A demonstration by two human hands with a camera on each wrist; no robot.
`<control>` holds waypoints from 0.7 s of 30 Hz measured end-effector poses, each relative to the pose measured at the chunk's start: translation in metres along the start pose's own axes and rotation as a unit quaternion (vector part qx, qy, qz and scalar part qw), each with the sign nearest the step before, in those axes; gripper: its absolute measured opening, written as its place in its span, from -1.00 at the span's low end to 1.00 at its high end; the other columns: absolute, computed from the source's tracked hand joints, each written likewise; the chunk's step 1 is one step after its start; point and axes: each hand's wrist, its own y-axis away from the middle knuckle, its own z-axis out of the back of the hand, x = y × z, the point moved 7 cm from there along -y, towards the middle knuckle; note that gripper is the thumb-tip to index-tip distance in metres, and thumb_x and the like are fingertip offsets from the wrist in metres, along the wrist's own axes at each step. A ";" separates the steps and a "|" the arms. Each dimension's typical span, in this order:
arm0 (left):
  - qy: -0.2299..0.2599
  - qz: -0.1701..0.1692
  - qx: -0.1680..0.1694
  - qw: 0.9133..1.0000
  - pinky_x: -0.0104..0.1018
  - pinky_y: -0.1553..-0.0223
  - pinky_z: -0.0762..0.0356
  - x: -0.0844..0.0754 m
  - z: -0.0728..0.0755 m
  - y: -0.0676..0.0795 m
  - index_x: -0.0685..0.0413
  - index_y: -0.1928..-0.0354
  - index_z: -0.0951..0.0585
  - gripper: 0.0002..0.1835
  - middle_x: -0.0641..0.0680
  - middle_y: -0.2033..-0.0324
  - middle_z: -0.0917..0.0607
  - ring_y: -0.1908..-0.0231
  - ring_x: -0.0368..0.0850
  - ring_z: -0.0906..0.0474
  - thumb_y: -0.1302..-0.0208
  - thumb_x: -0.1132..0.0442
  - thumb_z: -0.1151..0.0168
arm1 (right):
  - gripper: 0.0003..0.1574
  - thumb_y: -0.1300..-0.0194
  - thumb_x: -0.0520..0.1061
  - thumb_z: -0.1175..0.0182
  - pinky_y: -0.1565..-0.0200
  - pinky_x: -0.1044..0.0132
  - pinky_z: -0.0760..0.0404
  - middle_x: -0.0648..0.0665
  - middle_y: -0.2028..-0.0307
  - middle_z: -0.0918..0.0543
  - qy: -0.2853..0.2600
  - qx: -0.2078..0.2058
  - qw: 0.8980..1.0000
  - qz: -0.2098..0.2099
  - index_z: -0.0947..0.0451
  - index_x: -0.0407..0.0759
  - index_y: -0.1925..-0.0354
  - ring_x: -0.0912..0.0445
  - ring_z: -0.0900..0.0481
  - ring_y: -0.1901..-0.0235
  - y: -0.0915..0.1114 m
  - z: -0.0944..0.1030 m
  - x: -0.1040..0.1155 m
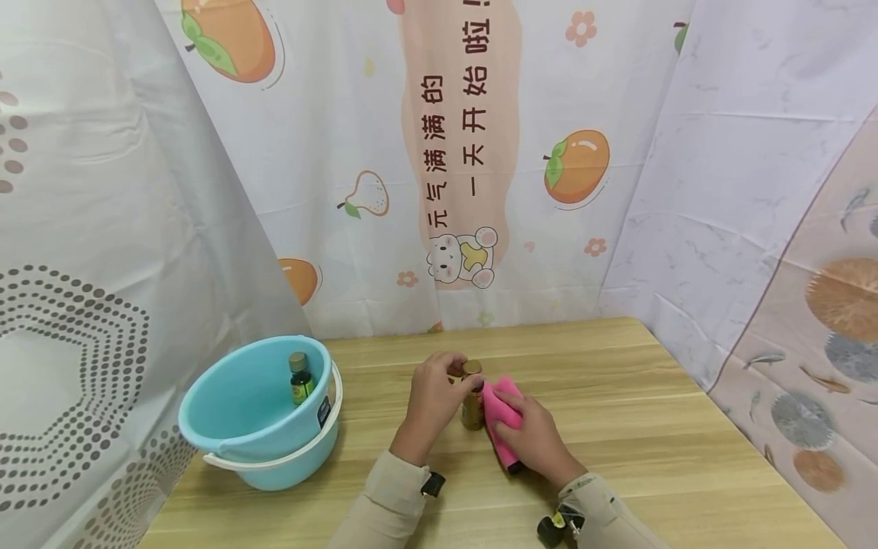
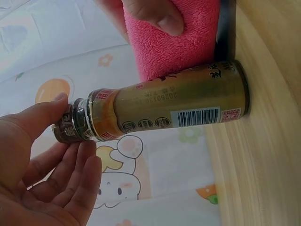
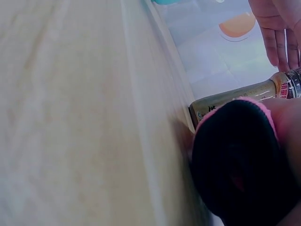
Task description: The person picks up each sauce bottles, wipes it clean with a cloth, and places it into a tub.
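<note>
A glass bottle [image 1: 472,416] with a gold label and a brown cap [image 2: 68,127] stands upright on the table, probably sesame oil. My left hand [image 1: 434,393] pinches its cap between thumb and fingers. In my right hand [image 1: 540,441] is a folded pink cloth [image 1: 498,408], its plush face against the bottle's side in the left wrist view. The cloth's dark side [image 3: 235,155] fills much of the right wrist view and hides most of that hand there.
To the left stands a light blue bucket [image 1: 233,442] with a white handle, apparently stacked with another. Inside it is a small dark bottle [image 1: 301,385] with a gold cap. A printed curtain [image 1: 357,252] hangs behind the wooden table [image 1: 617,412].
</note>
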 end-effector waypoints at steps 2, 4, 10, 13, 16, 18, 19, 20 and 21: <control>0.001 -0.001 0.003 1.000 -0.40 0.21 -0.70 -0.001 0.001 0.000 0.07 0.05 -0.76 -0.63 0.00 0.21 -0.78 0.22 -0.20 -0.73 -0.23 0.00 -0.54 | -0.27 -0.17 -0.21 -0.44 0.27 0.34 -0.63 -0.25 -0.04 -0.66 -0.006 -0.008 1.000 0.008 -0.61 0.05 -0.32 0.09 -0.56 0.25 0.000 0.001 0.001; 0.001 -0.003 0.004 1.000 -0.39 0.20 -0.70 -0.002 0.001 -0.001 0.08 0.04 -0.77 -0.63 0.02 0.20 -0.79 0.22 -0.20 -0.73 -0.23 0.01 -0.54 | -0.26 -0.17 -0.22 -0.44 0.25 0.34 -0.64 -0.25 -0.10 -0.65 -0.016 -0.016 1.000 0.016 -0.60 0.10 -0.33 0.08 -0.57 0.21 0.000 0.002 0.002; 0.001 -0.003 0.006 1.000 -0.38 0.20 -0.71 -0.003 0.001 -0.001 0.07 0.05 -0.78 -0.67 0.01 0.20 -0.81 0.22 -0.20 -0.74 -0.22 0.07 -0.54 | -0.24 -0.20 -0.24 -0.47 0.25 0.37 -0.68 -0.23 -0.13 -0.65 -0.051 -0.039 0.997 0.043 -0.59 0.17 -0.34 0.07 -0.61 0.17 0.002 0.007 0.007; 0.001 -0.003 0.008 1.000 -0.38 0.19 -0.70 -0.003 0.001 -0.001 0.06 0.04 -0.78 -0.67 -0.01 0.19 -0.81 0.21 -0.20 -0.74 -0.23 0.07 -0.54 | -0.26 -0.21 -0.22 -0.49 0.26 0.36 -0.69 -0.21 -0.10 -0.64 -0.066 -0.054 0.995 0.057 -0.60 0.15 -0.33 0.07 -0.61 0.17 0.004 0.010 0.012; 0.005 -0.005 0.010 1.000 -0.37 0.18 -0.71 -0.003 0.001 -0.001 0.08 0.03 -0.78 -0.66 0.01 0.18 -0.82 0.20 -0.18 -0.75 -0.24 0.07 -0.53 | -0.26 -0.22 -0.20 -0.50 0.29 0.36 -0.71 -0.18 -0.05 -0.63 -0.075 -0.072 0.992 0.072 -0.59 0.18 -0.34 0.08 -0.61 0.21 0.005 0.013 0.016; 0.007 -0.006 0.012 1.000 -0.37 0.18 -0.71 -0.003 0.001 -0.001 0.09 0.03 -0.78 -0.67 0.02 0.17 -0.82 0.20 -0.17 -0.76 -0.24 0.08 -0.53 | -0.25 -0.23 -0.18 -0.50 0.31 0.35 -0.71 -0.16 -0.03 -0.63 -0.082 -0.082 0.990 0.082 -0.58 0.21 -0.35 0.09 -0.60 0.23 0.006 0.015 0.017; 0.008 -0.006 0.013 1.000 -0.37 0.18 -0.71 -0.003 0.001 -0.001 0.09 0.03 -0.78 -0.67 0.03 0.16 -0.82 0.20 -0.17 -0.76 -0.24 0.08 -0.52 | -0.24 -0.23 -0.18 -0.51 0.31 0.35 -0.72 -0.15 -0.02 -0.62 -0.086 -0.086 0.989 0.087 -0.57 0.22 -0.35 0.09 -0.60 0.23 0.006 0.015 0.018; 0.009 -0.007 0.015 1.000 -0.36 0.18 -0.72 -0.003 0.001 -0.001 0.09 0.03 -0.78 -0.67 0.05 0.16 -0.82 0.20 -0.16 -0.77 -0.24 0.09 -0.52 | -0.24 -0.24 -0.17 -0.51 0.31 0.34 -0.72 -0.14 -0.03 -0.62 -0.090 -0.089 0.988 0.092 -0.57 0.23 -0.36 0.09 -0.60 0.23 0.007 0.016 0.019; 0.010 -0.007 0.016 1.000 -0.35 0.18 -0.72 -0.002 0.000 -0.001 0.09 0.04 -0.78 -0.68 0.05 0.16 -0.83 0.20 -0.16 -0.77 -0.24 0.09 -0.52 | -0.24 -0.24 -0.17 -0.51 0.30 0.34 -0.73 -0.14 -0.04 -0.62 -0.095 -0.090 0.987 0.095 -0.56 0.23 -0.36 0.09 -0.61 0.22 0.007 0.016 0.020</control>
